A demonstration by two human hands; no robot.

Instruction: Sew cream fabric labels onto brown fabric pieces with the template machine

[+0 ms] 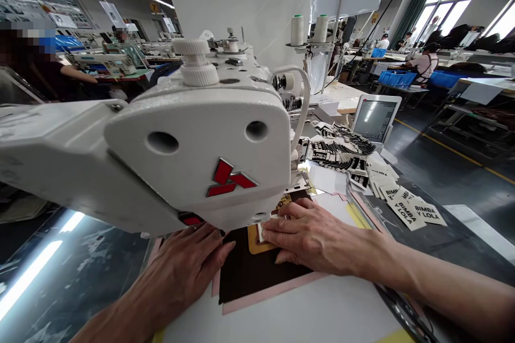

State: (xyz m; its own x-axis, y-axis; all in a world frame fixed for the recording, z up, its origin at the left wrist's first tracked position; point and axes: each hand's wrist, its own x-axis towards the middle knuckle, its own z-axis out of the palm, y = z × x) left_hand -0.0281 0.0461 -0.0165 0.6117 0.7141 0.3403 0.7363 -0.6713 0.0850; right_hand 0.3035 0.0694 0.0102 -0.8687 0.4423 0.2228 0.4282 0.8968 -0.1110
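Note:
A dark fabric piece (pixel 257 273) with a pink layer below it lies on the white work plate (pixel 306 311), partly under the white sewing machine head (pixel 201 144). My left hand (pixel 187 262) rests at the fabric's left side, fingers stretched out and their tips partly hidden by the machine. With extended fingers, my right hand (pixel 317 233) presses down on a small pale piece (pixel 261 233) inside a yellow frame (pixel 253 245) on the fabric. Its fingers cover most of that pale piece. The needle area is hidden behind the machine head.
To the right lie printed white labels (pixel 406 211) and a heap of black labels (pixel 341 144). A control screen (pixel 377 118) stands behind them. Two thread cones (pixel 296 31) sit on a stand at the back. Other people work at distant tables.

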